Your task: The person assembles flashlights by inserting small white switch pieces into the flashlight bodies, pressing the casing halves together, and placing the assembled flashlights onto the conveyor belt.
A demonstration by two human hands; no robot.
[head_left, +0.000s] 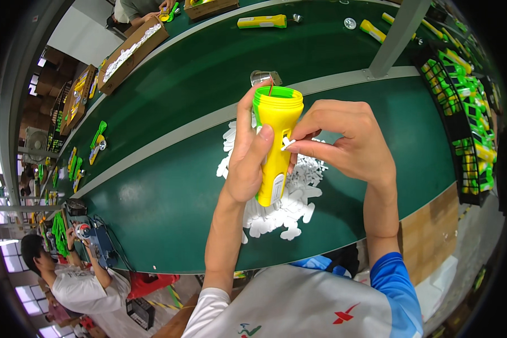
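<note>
My left hand point(248, 158) is wrapped round a yellow flashlight body point(277, 129) with a green inner rim, held upright with its wide open end at the top. A red wire shows at that opening, and a silver reflector point(265, 78) hangs behind it. Between thumb and forefinger, my right hand point(343, 138) pinches a small white plastic piece point(288, 143) against a slot in the flashlight's side. Beneath both hands lies a heap of white plastic parts point(281, 217), some flat and rounded, others small. An oval label sits near the flashlight's lower end.
Across the green table point(169, 225) runs a pale metal rail point(180, 125), with a belt beyond it carrying flashlights point(262, 21). At the right stands a black crate point(462, 141) full of yellow and green flashlights. A co-worker point(76, 276) sits at the left near a blue machine point(102, 245).
</note>
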